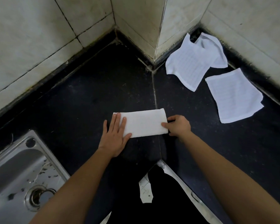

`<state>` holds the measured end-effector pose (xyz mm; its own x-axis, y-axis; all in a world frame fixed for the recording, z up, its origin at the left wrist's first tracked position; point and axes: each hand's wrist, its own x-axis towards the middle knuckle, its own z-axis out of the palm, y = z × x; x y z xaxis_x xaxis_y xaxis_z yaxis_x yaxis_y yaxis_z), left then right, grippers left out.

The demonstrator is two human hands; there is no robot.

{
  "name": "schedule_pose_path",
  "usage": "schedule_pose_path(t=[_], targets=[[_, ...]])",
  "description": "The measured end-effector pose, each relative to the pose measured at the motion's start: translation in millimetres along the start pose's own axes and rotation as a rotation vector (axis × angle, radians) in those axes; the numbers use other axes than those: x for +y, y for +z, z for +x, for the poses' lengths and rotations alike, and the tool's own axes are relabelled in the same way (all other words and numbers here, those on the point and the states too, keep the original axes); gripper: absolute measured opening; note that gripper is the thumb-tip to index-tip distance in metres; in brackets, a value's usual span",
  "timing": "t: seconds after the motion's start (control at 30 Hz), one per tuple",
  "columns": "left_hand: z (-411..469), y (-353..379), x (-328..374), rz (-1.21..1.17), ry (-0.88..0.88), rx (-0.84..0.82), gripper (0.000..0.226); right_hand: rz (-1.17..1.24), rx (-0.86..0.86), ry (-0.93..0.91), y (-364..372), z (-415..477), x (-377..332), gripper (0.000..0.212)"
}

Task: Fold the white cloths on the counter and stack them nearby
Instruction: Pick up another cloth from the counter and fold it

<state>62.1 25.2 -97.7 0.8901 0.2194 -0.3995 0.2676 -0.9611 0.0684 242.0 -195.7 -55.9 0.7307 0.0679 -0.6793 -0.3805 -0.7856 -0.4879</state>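
Left hand (116,136): flat, palm down, fingers spread, pressed on left end of folded cloth (144,123); thumb tip on near edge. No pinch.

Right hand (178,126): at right end of same cloth, fingers curled, thumb and fingertips pinching short edge at near right corner.

Folded cloth: white, long narrow rectangle, lying flat on black counter (87,101), held between both hands, crosswise to the view, just left of a pale seam (154,94) in the counter top.

Crumpled cloth (191,63): white, unfolded, rumpled, at far right of counter, against base of tiled wall (39,29) near the jutting wall corner.

Flat cloth (233,96): white, spread open, roughly square, just beside crumpled cloth on its near right side; touching or slightly apart, cannot tell. Both well apart from folded cloth.

Steel sink (18,172): set into counter at near left, drain visible, dark specks on basin, well apart from left hand.

Dark clothing (160,199): at bottom centre, between forearms.
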Motion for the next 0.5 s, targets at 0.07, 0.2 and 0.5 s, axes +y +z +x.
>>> schedule_pose_path(t=[0.07,0.2,0.5], targets=[[-4,1,3,0.015,0.009,-0.014,0.076,0.077,-0.061,0.037,-6,-1,6,0.026],[-15,0,21,-0.006,0.038,-0.038,0.079,0.238,-0.237,0.138,-20,-4,22,0.011],[17,-22,61,0.091,0.282,-0.01,0.086,0.373,-0.263,0.144,-38,-12,48,0.019]])
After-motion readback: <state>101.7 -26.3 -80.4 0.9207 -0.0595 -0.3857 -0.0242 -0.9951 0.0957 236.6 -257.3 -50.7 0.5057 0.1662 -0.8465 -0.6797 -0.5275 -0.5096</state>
